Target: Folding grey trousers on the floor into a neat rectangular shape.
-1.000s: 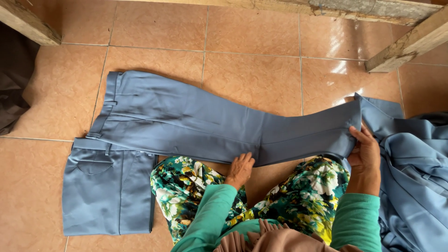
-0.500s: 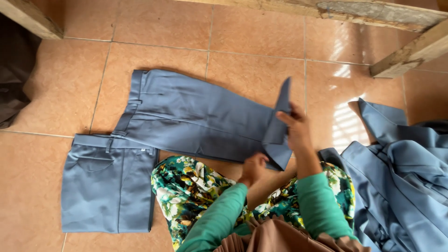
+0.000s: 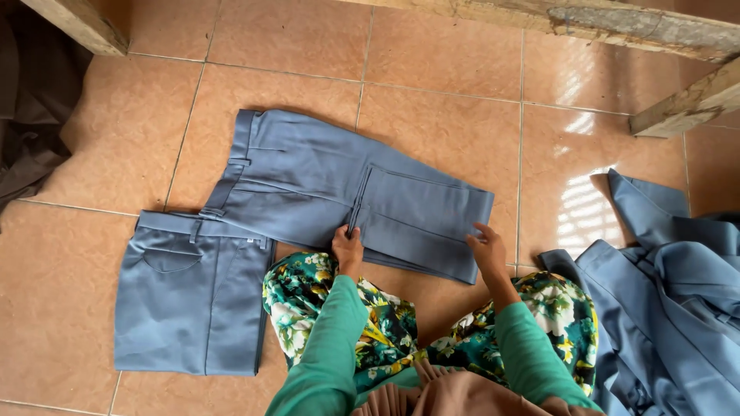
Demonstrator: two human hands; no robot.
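We see the blue-grey trousers (image 3: 339, 196) lying flat on the tiled floor (image 3: 439, 115), legs folded back once so the hems lie near mid-length. Their long axis runs from the waistband at upper left to the fold at lower right, the waistband pointing left. Our left hand (image 3: 348, 248) presses flat, fingers loosely together, on the near edge just below the folded-back hems; our right hand (image 3: 487, 248) rests open on the fold's lower right corner, gripping nothing that we can make out. Just beside the waistband, to the lower left, lies a folded pair (image 3: 193, 296) of the same cloth. A heap of blue-grey garments (image 3: 671, 300) sits at right, dark cloth (image 3: 35, 115) at far left, and rough wooden beams (image 3: 617, 27) border the orange-tan tiles above.
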